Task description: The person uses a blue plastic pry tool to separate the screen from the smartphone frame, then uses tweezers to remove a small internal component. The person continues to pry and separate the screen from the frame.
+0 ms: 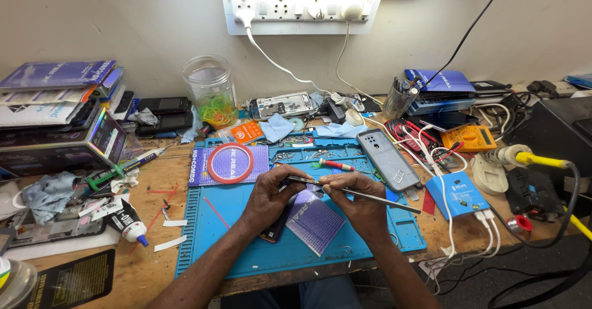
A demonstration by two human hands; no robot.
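Observation:
My left hand (pixel 270 195) rests on a dark phone (pixel 275 227) lying on the blue work mat (pixel 246 253) and pinches the front end of a thin metal tool (pixel 370 195). My right hand (pixel 357 203) grips the same tool near its middle; its shaft sticks out to the right. A purple patterned sheet (pixel 314 221) lies under both hands. A grey phone back cover (pixel 387 158) lies on the mat to the upper right of my hands.
A red tape ring (pixel 229 163), a red-handled screwdriver (pixel 333 165) and small parts lie on the mat. Boxes are stacked at left, a glue tube (pixel 131 223), a glass jar (pixel 211 90), a yellow multimeter (pixel 471 137), a blue power box (pixel 457 193), cables and a soldering handle (pixel 530 157) at right.

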